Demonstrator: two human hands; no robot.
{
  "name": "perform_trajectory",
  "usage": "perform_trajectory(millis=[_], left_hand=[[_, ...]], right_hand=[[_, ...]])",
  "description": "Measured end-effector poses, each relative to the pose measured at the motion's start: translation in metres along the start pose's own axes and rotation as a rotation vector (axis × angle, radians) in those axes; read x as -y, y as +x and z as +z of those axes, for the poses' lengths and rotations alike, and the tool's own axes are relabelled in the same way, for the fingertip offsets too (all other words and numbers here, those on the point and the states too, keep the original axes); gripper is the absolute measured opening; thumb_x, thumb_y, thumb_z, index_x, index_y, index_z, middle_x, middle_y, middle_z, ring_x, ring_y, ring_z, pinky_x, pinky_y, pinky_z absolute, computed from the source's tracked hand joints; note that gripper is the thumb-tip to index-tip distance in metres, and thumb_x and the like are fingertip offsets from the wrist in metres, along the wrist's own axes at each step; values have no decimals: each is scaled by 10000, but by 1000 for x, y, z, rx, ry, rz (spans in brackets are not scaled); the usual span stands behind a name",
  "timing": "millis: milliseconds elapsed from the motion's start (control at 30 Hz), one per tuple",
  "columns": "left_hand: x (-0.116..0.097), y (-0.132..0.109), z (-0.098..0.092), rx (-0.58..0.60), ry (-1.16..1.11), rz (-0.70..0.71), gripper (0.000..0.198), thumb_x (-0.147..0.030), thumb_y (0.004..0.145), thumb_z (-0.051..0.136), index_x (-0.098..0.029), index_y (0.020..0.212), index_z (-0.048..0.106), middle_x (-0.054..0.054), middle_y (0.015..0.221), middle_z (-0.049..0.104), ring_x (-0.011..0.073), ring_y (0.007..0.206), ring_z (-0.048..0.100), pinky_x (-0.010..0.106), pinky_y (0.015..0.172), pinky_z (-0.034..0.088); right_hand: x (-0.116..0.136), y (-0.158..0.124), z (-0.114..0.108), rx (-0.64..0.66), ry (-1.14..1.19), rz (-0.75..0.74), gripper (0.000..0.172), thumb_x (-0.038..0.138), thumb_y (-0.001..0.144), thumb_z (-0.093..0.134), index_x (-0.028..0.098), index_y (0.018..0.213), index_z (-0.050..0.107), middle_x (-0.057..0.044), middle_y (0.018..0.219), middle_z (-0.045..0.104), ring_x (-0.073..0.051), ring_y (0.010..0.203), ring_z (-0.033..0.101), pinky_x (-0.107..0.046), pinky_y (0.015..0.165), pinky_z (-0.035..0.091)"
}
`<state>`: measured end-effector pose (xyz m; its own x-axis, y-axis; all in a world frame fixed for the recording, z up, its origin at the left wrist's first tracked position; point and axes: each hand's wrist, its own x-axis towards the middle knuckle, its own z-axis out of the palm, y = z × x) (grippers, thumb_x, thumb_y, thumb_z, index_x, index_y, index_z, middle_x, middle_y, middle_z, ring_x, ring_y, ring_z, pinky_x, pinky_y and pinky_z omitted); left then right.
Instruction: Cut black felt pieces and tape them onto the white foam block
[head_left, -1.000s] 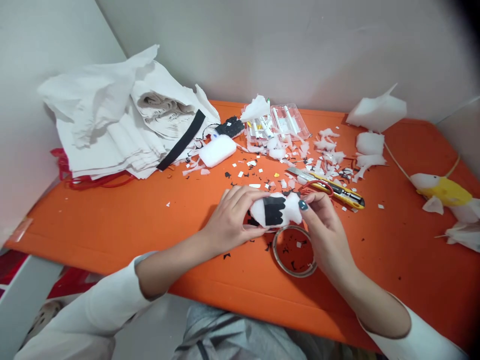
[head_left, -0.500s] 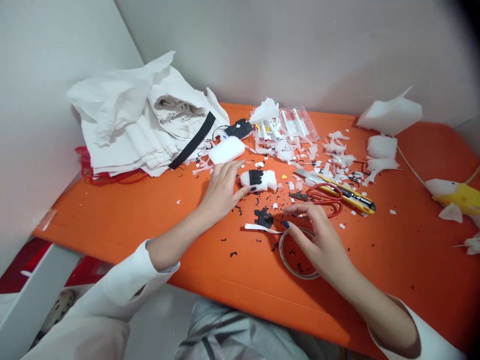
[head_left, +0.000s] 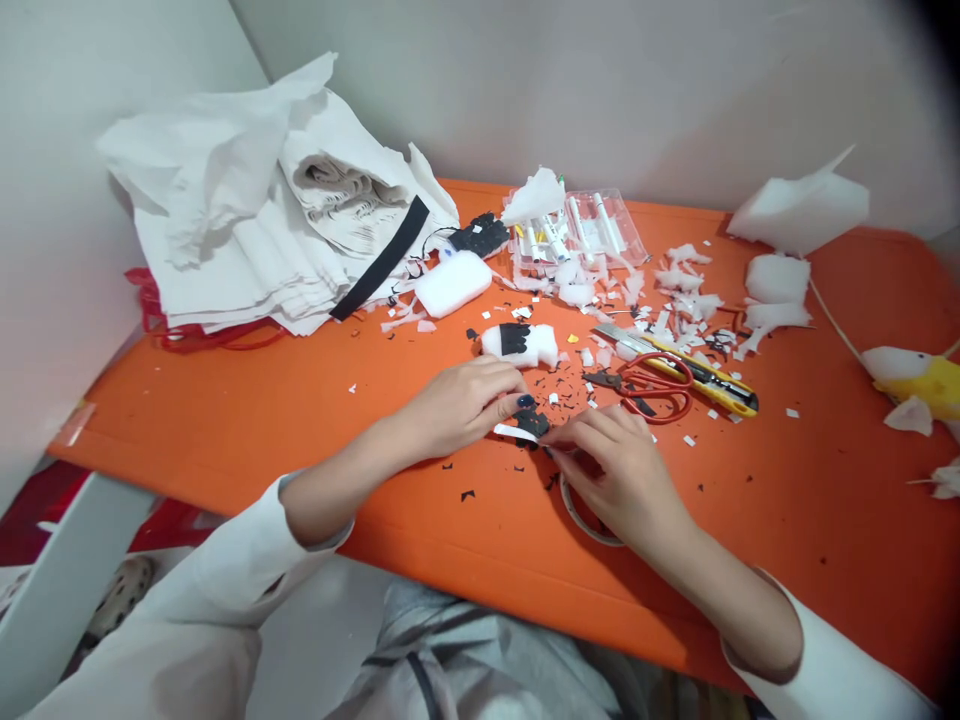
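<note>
While the white strip point(head_left: 515, 433) lies across the black cut-out piece point(head_left: 534, 422) near the front of the orange tabletop point(head_left: 345, 390), the right hand point(head_left: 611, 470) pinches the strip's right end between thumb and fingertips, just above the tape roll point(head_left: 592, 533), which that hand partly covers. The left hand point(head_left: 461, 410) reaches over the black piece from the other side, thumb and fingers drawn close together; whether it grips anything, I cannot tell. The step in hand looks like handling the strip against the black piece, and the next move seems to call for a steady left hand and a careful hold on that narrow end. Just beyond the left fingers lies a small white shape with a black scalloped band point(head_left: 517, 345). Red-handled scissors point(head_left: 621, 381) rest to the right, beside a yellow utility knife point(head_left: 718, 384). Farther back are a rounded white block point(head_left: 454, 284), an open marker case point(head_left: 643, 256), and, on the left, a heap of white sheets point(head_left: 217, 200) bearing a long black strip point(head_left: 382, 258).
</note>
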<state>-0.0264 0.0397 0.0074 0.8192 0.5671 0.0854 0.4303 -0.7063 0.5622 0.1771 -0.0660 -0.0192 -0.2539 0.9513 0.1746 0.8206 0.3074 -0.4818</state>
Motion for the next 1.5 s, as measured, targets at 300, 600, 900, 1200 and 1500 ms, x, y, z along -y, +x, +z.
perform_trajectory(millis=[300, 600, 900, 1200, 1500], left_hand=[[-5, -1, -8, 174, -53, -297, 351, -374, 926, 445, -178, 645, 519, -37, 570, 516, 102, 522, 433, 249, 533, 250], [-6, 3, -2, 130, -216, -349, 278, -357, 905, 461, -171, 720, 555, -37, 634, 565, 101, 571, 475, 222, 561, 295], [-4, -1, -2, 125, 60, -363, 396, -394, 946, 387, -168, 637, 492, -11, 613, 533, 111, 566, 448, 259, 563, 246], [-13, -1, -2, 232, -1, -368, 390, -374, 932, 401, -165, 624, 518, -10, 607, 555, 112, 585, 477, 259, 568, 241], [-11, -3, 2, 169, -331, -403, 206, -350, 870, 525, -179, 788, 604, -51, 626, 529, 83, 553, 430, 207, 526, 288]], right_hand=[[-5, -2, -2, -40, 89, 66, 49, 238, 906, 576, 226, 898, 624, -42, 856, 672, -228, 819, 534, -383, 754, 385], [-7, -2, -2, 12, 152, 86, 45, 244, 895, 594, 222, 862, 615, -45, 816, 649, -223, 789, 529, -353, 703, 416], [-21, -1, -15, 3, 57, 212, 74, 284, 872, 634, 222, 834, 621, -21, 731, 642, -223, 758, 528, -326, 647, 404], [-2, 0, -7, 27, -44, -18, 124, 333, 887, 629, 212, 887, 602, -53, 867, 626, -234, 803, 510, -367, 744, 396], [-6, -2, -9, 17, 103, 28, 97, 303, 911, 592, 208, 902, 577, -53, 893, 635, -229, 827, 518, -371, 767, 401]])
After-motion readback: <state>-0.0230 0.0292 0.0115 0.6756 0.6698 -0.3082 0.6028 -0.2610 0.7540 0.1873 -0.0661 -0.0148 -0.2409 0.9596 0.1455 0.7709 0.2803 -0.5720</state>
